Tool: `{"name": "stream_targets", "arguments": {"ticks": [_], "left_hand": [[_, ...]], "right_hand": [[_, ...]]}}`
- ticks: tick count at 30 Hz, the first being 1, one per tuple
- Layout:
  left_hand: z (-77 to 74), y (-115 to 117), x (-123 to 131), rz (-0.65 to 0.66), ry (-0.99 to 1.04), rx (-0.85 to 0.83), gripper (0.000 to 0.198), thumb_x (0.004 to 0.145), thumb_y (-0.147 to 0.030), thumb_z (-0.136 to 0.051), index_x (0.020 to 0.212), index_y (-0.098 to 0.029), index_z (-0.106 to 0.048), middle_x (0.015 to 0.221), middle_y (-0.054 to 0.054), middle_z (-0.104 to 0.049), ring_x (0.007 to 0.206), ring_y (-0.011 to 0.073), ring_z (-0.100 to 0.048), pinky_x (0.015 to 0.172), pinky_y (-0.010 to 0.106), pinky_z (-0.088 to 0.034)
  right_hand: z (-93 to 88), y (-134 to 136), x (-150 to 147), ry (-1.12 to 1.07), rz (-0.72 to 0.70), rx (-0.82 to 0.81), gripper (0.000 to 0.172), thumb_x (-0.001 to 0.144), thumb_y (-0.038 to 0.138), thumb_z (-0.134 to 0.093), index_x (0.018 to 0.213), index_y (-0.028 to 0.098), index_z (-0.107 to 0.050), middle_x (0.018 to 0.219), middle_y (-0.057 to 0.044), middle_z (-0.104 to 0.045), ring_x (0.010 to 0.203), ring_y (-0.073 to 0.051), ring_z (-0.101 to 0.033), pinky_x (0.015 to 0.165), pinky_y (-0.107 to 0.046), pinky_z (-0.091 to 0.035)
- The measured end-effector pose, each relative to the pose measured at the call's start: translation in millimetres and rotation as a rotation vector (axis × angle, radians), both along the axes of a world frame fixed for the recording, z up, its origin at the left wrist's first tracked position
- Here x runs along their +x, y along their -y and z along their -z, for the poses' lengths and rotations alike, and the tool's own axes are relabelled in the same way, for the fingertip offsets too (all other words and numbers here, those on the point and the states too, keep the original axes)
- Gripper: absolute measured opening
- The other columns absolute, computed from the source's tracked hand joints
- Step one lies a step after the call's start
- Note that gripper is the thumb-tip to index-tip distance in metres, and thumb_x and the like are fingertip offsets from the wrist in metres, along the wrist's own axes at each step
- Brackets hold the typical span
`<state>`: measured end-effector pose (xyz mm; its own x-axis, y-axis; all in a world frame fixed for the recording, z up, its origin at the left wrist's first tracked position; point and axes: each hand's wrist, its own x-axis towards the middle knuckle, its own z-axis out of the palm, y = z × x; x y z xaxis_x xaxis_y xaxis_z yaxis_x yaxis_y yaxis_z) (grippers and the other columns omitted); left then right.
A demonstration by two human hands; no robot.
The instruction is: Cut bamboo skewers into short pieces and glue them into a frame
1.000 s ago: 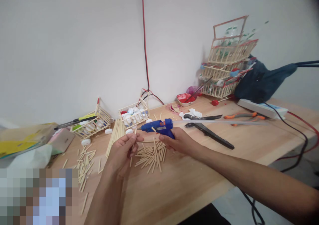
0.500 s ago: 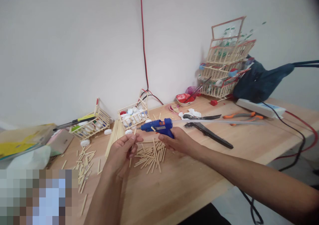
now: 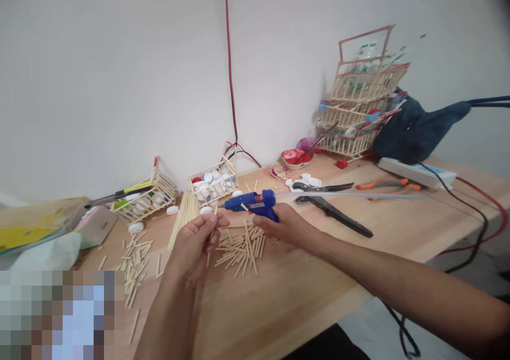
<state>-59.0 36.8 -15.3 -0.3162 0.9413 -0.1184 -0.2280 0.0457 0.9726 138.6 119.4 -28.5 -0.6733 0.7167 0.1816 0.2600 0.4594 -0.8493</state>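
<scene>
My right hand (image 3: 289, 226) is closed around the handle of a blue glue gun (image 3: 255, 204), whose nozzle points left. A long translucent glue stick (image 3: 338, 194) runs out of its back. My left hand (image 3: 201, 235) pinches a short wooden stick (image 3: 215, 215) upright, its upper end close to the nozzle; whether they touch I cannot tell. Beneath both hands lies a pile of short wooden sticks (image 3: 239, 251) on the wooden table (image 3: 255, 317).
Behind my hands stand a small stick basket of bottle caps (image 3: 215, 184) and another stick basket (image 3: 145, 200). To the right lie black cutters (image 3: 330, 211), orange-handled pliers (image 3: 388, 185) and a dish of red paint (image 3: 295, 159). Stacked stick carts (image 3: 358, 99) stand at the back right.
</scene>
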Motion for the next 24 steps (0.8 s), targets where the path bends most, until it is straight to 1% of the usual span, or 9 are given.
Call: {"name": "stream_targets", "arguments": {"ticks": [7,18,24], "left_hand": [[-0.9,0.2,1.2,-0.012,0.0,-0.016,0.036,0.06,-0.039,-0.08,0.078,-0.009,-0.067,0.079,0.008,-0.069,0.043,0.0022,-0.036,0.039,0.017,-0.019],[-1.6,-0.1,1.6,-0.031,0.007,-0.013,0.034,0.06,-0.036,-0.08,0.076,-0.009,-0.067,0.078,0.009,-0.069,0.043,0.0026,-0.035,0.038,0.018,-0.02],[-1.5,0.0,1.0,-0.021,-0.012,-0.011,0.035,0.059,-0.037,-0.08,0.076,-0.009,-0.067,0.078,0.008,-0.069,0.042,0.0023,-0.036,0.039,0.018,-0.02]], "right_hand": [[-0.2,0.6,0.0,-0.01,0.008,-0.017,0.048,0.086,0.058,-0.043,0.061,0.018,-0.045,0.05,0.003,-0.043,0.051,-0.01,-0.041,0.049,-0.022,-0.029],[-0.6,0.0,0.3,-0.005,0.012,0.0,0.047,0.086,0.058,-0.044,0.062,0.017,-0.047,0.052,0.002,-0.044,0.056,-0.012,-0.046,0.052,-0.023,-0.032],[0.2,-0.5,0.5,-0.016,0.007,0.007,0.047,0.086,0.057,-0.044,0.063,0.017,-0.049,0.051,0.002,-0.043,0.054,-0.011,-0.044,0.052,-0.022,-0.032]]}}
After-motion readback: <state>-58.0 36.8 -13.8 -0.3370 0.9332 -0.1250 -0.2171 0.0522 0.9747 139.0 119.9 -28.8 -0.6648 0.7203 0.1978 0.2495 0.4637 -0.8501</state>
